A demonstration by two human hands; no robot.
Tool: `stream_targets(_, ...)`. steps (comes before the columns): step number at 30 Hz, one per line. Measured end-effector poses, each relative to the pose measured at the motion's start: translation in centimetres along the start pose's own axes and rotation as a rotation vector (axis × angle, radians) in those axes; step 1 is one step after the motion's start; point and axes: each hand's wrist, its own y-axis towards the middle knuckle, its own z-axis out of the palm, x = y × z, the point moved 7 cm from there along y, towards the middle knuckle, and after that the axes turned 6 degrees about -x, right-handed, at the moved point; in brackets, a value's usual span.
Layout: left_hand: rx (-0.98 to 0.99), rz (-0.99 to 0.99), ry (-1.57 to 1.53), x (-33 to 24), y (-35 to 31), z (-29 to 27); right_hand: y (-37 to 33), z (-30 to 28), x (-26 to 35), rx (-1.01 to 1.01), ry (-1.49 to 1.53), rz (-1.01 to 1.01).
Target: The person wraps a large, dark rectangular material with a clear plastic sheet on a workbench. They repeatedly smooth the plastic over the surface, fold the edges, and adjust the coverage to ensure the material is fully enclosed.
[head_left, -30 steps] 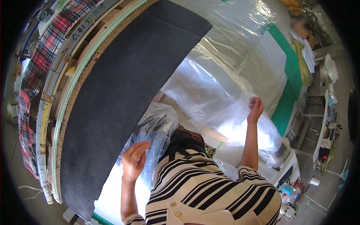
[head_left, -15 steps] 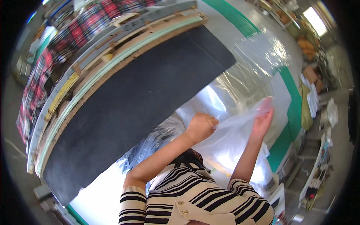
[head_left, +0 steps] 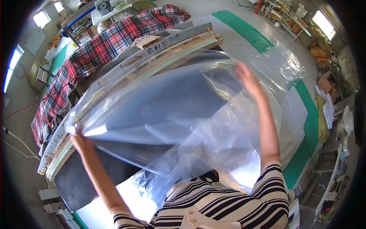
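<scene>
A sheet of clear plastic film (head_left: 152, 103) is stretched between my two hands, over a black sheet (head_left: 89, 177) lying on the table. My left hand (head_left: 79, 140) is closed on the film's left corner, close to the stacked boards at the far left. Out to the right and farther away, my right hand (head_left: 248, 80) has its fingers on the film's other edge; motion blurs it, but it appears closed on the film. Between the hands the film hangs in glossy folds and reaches back toward my body.
Long boards and strips (head_left: 171, 57) lie along the black sheet's far edge, in front of a red plaid cloth (head_left: 114, 32). More crinkled clear film (head_left: 276, 63) covers the right side. Green border strips (head_left: 244, 28) edge the white tabletop. Cluttered shelves (head_left: 328, 179) stand at the right.
My hands have moved far apart, the left one swinging left to the boards and the right one farther away. The film has spread across the black sheet. The view has shifted slightly.
</scene>
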Motion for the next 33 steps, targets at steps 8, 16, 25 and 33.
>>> stream_targets(8,-0.352,0.625,1.122,-21.8,10.3,-28.1,-7.2,12.2,14.7,0.312,0.002,-0.404)
stream_targets(16,-0.088,0.750,1.574,-14.9,-2.5,-27.9,-2.0,7.4,5.0,-0.091,-0.381,-0.190)
stream_targets(25,0.202,0.692,1.823,-7.7,-7.1,-24.8,11.8,11.2,-5.5,-0.038,-0.467,0.279)
stream_targets(33,-0.230,0.691,1.604,-13.4,-4.6,-30.2,6.1,12.3,-7.0,0.014,-0.577,-0.263)
